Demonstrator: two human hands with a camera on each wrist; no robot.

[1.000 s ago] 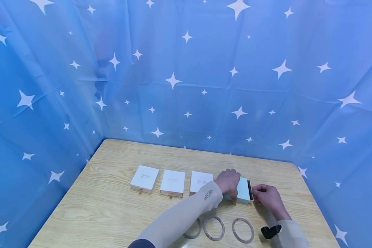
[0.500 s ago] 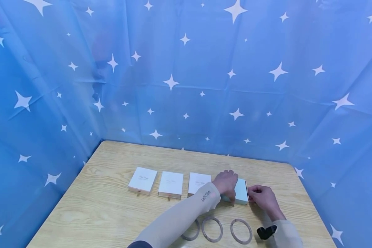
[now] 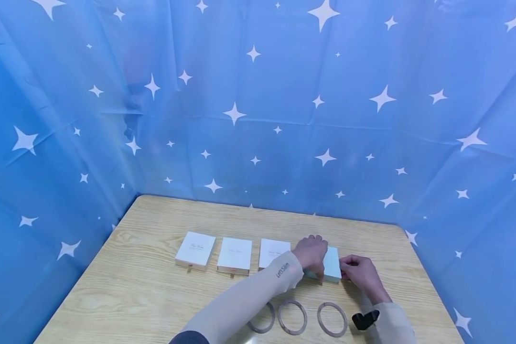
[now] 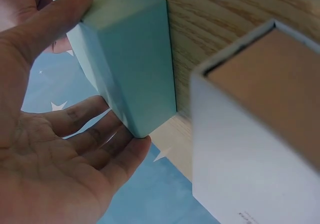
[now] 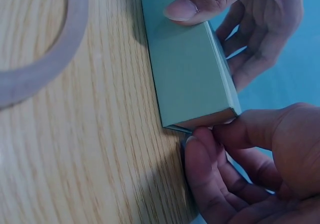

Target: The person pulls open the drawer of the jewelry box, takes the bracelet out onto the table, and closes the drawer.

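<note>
A mint green drawer box (image 3: 332,265) rests on the table at the right end of a row of boxes. My left hand (image 3: 311,253) grips it, thumb on the near side and fingers behind, as the left wrist view of the box (image 4: 140,58) shows. My right hand (image 3: 363,276) is at the box's right end. In the right wrist view, its thumb and forefinger pinch at the lower edge of the drawer front (image 5: 210,119). What lies between those fingertips is hidden. The drawer sits flush, or nearly so, in its sleeve. The box's contents cannot be seen.
Three white drawer boxes (image 3: 235,253) stand in a row to the left, the nearest partly behind my left forearm. Three greyish bangles (image 3: 293,333) lie in front, one partly covered by my left sleeve. A blue starred curtain (image 3: 275,167) borders the wooden table (image 3: 124,286).
The drawer, partly out at the right a second ago, has slid left into the green box along with my right hand. My left hand keeps its hold on the box.
</note>
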